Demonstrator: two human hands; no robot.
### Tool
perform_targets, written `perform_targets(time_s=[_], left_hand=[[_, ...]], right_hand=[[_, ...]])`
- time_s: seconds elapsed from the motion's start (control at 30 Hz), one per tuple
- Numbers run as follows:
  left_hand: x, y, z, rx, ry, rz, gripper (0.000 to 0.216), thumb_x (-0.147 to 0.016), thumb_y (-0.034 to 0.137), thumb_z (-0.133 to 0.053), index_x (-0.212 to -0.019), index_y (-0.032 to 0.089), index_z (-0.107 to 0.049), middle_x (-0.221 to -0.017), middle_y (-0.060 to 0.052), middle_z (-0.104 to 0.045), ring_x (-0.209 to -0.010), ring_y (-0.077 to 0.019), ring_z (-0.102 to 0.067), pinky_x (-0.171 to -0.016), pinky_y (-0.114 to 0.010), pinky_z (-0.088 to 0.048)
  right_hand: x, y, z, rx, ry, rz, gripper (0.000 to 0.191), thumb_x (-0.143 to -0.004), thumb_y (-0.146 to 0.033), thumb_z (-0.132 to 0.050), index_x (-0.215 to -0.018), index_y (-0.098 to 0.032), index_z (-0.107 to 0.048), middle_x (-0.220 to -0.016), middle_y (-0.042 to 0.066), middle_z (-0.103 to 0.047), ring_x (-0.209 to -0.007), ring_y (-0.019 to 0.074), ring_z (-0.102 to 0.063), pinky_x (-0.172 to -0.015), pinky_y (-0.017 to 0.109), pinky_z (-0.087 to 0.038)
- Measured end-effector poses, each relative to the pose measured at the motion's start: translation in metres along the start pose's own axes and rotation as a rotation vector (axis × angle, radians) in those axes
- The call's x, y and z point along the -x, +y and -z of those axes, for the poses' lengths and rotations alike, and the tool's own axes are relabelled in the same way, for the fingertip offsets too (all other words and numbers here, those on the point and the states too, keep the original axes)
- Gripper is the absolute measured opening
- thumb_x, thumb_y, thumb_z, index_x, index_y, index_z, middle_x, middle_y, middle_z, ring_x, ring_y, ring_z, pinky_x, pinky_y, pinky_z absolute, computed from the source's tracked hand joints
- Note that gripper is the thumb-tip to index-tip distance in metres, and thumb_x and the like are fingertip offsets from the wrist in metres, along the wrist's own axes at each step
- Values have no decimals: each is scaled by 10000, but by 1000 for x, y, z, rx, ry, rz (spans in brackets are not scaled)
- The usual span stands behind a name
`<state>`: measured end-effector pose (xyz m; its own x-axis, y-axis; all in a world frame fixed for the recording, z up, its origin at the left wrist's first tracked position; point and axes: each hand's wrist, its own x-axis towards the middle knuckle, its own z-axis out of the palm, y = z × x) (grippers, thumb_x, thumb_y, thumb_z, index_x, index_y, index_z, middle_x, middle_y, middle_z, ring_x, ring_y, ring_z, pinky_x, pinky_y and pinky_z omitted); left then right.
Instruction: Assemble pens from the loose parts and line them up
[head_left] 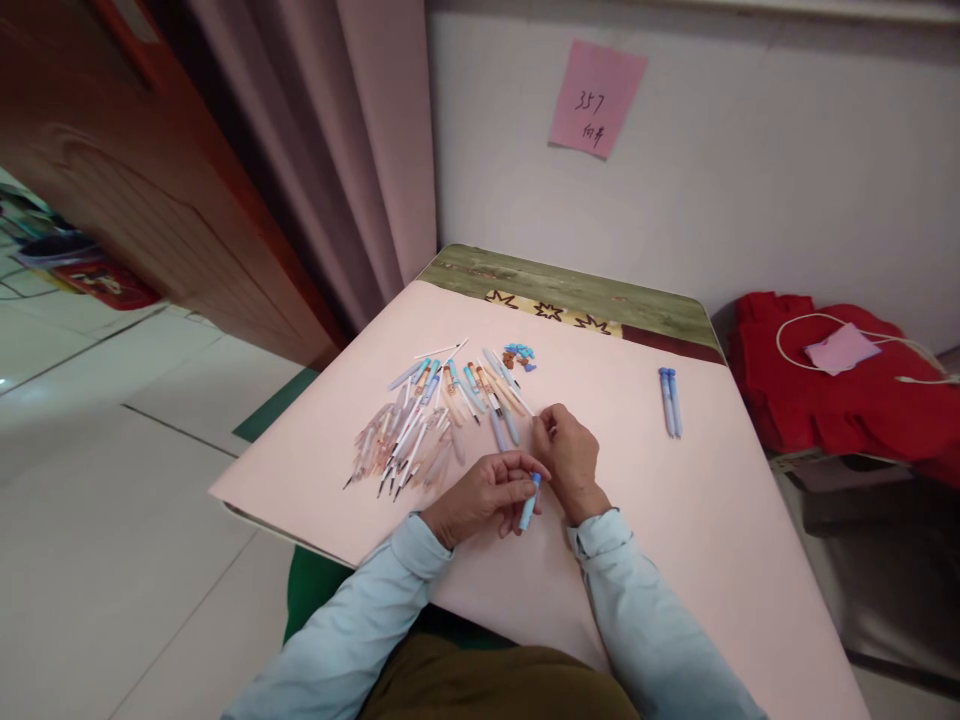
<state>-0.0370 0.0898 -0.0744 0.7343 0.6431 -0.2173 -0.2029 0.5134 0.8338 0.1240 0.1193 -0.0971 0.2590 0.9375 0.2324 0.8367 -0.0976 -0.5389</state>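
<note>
Blue pen barrel: held at a slant just above the near part of the counter, in front of the person's body. Hands: left hand gripping the barrel between thumb and fingers; right hand just beside it, fingers bent, fingertips at the near end of a white refill. Cannot tell whether the refill is pinched or only touched.

Left of the hands, a loose heap: clear barrels, more white refills with dark tips, coloured barrel sections among them. At its far right edge, small blue pieces and brown pieces. Well apart to the right, two blue pens side by side.

Counter surface: pale pink, smooth; green wood-patterned band along the far edge, with a star-patterned strip and dark red strip in front.

Room: pale wall behind, bearing a pink note, handwritten, "357" legible. Left: mauve curtain, brown wooden door, light tiled floor. Right: red cloth with a pink paper and white cable on it.
</note>
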Motion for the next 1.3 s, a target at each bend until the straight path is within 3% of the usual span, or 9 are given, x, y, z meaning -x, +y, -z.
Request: perform_targets(time_s=[0.17,0.53,0.77,1.0,1.3], left_hand=[[0,0,0,11,6,-16,406,-823,370,-715,-1133,131,-607,-744,-35,-685,-423,-85,-564,-362,-176,-382],[1,-1,1,45,12,-23,418,-818,360,-727,-1145,126,-613,-741,-35,-687,-429,-85,-574,-349,-164,-393],[1,-1,2,40,8,-27,388,-833,346,-715,-1144,134,-621,-750,-37,-694,-432,-81,-578,-354,-160,-404],[1,-1,2,39,23,-26,401,-823,352,-724,-1147,138,-626,-750,-39,-699,-431,-85,-580,-360,-166,-405],[1,0,2,28,34,-18,418,-817,360,-730,-1154,136,-623,-743,-41,-699,-430,-88,-578,-367,-173,-405]], right_hand=[[2,-2,-1,-93,-66,87,138,-875,-322,-567,-790,-219,-601,-688,-42,-631,-601,106,-546,-582,220,-303],[3,1,-3,-29,-8,26,127,-860,-295,-552,-779,-215,-606,-654,-30,-625,-567,118,-534,-554,228,-283],[4,5,-3,-189,-82,137,148,-806,-248,-578,-930,-234,-658,-790,-23,-683,-646,124,-605,-605,220,-405],[4,6,-7,-188,106,175,145,-832,-254,-539,-864,-212,-674,-771,-7,-674,-613,121,-579,-607,229,-413],[4,4,-8,-157,120,152,138,-811,-254,-542,-799,-210,-672,-723,-11,-662,-593,119,-561,-587,228,-387]])
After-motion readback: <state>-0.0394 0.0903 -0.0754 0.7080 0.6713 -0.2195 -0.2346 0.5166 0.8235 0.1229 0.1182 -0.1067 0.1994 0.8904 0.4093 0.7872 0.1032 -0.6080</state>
